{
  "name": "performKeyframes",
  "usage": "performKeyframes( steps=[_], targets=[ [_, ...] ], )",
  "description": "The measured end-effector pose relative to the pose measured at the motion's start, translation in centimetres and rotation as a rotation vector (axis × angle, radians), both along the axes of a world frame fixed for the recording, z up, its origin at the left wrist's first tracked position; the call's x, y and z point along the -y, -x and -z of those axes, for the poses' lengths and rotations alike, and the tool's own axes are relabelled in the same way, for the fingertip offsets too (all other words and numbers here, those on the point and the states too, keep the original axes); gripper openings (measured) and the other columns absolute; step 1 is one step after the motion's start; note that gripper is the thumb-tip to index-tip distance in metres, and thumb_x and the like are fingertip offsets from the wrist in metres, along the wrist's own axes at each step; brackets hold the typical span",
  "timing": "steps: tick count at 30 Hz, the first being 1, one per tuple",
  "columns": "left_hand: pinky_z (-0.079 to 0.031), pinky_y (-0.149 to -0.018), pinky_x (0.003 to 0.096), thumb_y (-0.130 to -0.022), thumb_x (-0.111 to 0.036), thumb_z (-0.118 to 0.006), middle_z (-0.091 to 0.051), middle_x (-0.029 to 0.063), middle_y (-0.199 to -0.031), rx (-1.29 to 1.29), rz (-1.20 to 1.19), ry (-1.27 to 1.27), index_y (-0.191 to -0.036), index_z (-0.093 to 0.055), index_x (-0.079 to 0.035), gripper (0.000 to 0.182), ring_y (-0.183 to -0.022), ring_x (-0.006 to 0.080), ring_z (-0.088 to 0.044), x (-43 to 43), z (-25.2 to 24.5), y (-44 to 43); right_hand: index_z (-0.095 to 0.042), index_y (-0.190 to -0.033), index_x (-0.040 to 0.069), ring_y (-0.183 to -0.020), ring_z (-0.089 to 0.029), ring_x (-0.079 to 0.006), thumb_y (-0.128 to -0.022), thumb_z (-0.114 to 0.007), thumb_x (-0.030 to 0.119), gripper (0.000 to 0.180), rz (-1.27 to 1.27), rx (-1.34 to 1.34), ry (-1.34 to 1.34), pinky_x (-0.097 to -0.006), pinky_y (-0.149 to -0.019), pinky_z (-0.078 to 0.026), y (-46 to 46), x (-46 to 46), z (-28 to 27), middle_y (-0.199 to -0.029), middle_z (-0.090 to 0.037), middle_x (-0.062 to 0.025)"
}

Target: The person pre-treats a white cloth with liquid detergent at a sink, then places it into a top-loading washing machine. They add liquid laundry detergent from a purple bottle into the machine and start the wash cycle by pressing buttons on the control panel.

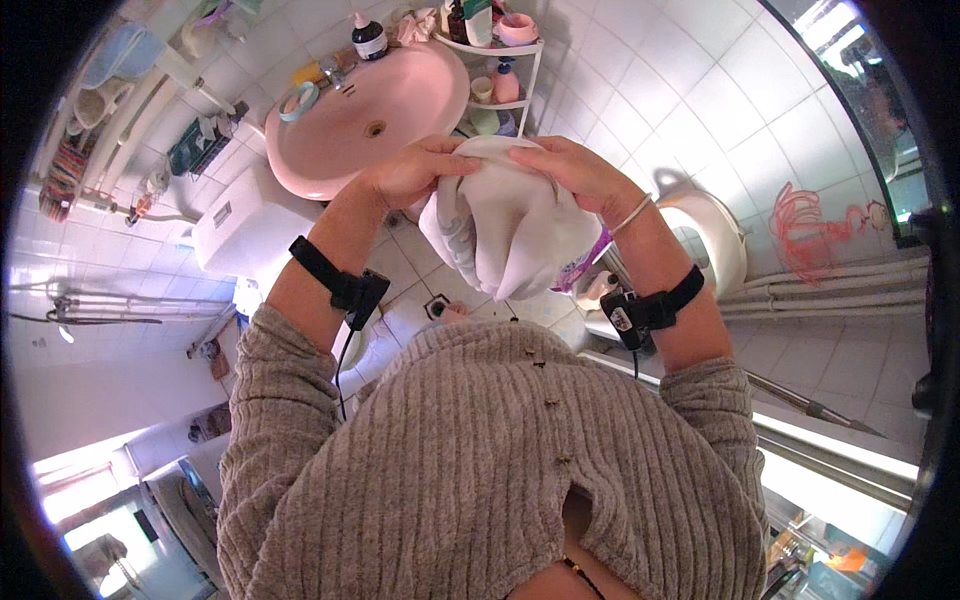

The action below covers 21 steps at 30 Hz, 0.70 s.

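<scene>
A piece of white cloth (pixel 510 225) hangs in loose folds in front of my body, gathered at its top edge. My left hand (pixel 416 169) grips its upper left corner, thumb lying over the fabric. On the upper right, my right hand (pixel 570 169) pinches the same edge between thumb and fingers. Some of my fingers are hidden behind the cloth. Greyish markings show on its left side. What kind of garment or cloth it is, I cannot tell.
Beyond my left hand is a pink washbasin (pixel 375 105) with a soap pump bottle (pixel 368 36) on its rim. A white corner shelf (pixel 517 49) bears several toiletries. A white toilet cistern (pixel 251 221) stands left; a round white-rimmed tub (pixel 712 236) is at right.
</scene>
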<state>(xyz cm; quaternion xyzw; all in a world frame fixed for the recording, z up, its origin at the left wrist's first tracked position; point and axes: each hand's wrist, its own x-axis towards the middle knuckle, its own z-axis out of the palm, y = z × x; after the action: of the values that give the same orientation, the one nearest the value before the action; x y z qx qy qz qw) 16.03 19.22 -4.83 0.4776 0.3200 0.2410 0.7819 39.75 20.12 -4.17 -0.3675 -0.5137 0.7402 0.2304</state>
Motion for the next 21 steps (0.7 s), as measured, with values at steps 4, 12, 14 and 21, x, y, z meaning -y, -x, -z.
performKeyframes(
  steps=[4,12,14,21],
  targets=[
    [-0.048,-0.085,0.0313,-0.087,-0.015,-0.058,-0.063,0.0097,-0.103,0.071,-0.042,0.012,-0.115,-0.053,0.005,0.035,-0.094,0.0169,-0.06,0.6,0.4,-0.3,-0.058,-0.112,-0.003,-0.08,-0.061,-0.0128,-0.08,-0.067,0.027,0.045,-0.107,0.148,-0.069,-0.0263,-0.068,-0.05,-0.2,0.2,0.8,-0.096,-0.064,-0.0064],
    [-0.047,-0.08,0.0287,-0.082,-0.011,-0.059,-0.063,0.0049,-0.098,-0.187,-0.086,-0.162,-0.105,-0.062,0.001,0.026,-0.091,0.0132,-0.057,1.3,2.5,-0.8,-0.061,-0.108,-0.003,-0.078,-0.061,-0.0137,-0.077,-0.069,0.018,0.038,-0.088,0.091,0.003,-0.0287,-0.068,-0.05,0.5,2.6,3.0,-0.095,-0.064,-0.0076],
    [-0.046,-0.075,0.0264,-0.082,-0.013,-0.059,-0.063,0.0018,-0.091,-0.233,-0.004,-0.199,-0.1,-0.063,0.0,0.022,-0.084,0.0113,-0.057,1.4,2.9,-1.3,-0.061,-0.108,-0.003,-0.079,-0.062,-0.0141,-0.078,-0.068,0.015,0.036,-0.117,0.051,0.059,-0.0285,-0.068,-0.05,0.3,3.2,3.4,-0.096,-0.064,-0.008],
    [-0.041,-0.092,0.0295,-0.079,-0.023,-0.068,-0.058,0.007,-0.109,-0.327,-0.036,-0.466,-0.118,-0.052,0.0,0.048,-0.102,0.0147,-0.053,0.5,5.8,0.5,-0.059,-0.108,-0.003,-0.086,-0.063,-0.0193,-0.082,-0.061,0.012,0.03,0.15,-0.098,0.221,-0.0318,-0.074,-0.051,-0.3,4.3,5.0,-0.098,-0.064,-0.0097]
  ],
)
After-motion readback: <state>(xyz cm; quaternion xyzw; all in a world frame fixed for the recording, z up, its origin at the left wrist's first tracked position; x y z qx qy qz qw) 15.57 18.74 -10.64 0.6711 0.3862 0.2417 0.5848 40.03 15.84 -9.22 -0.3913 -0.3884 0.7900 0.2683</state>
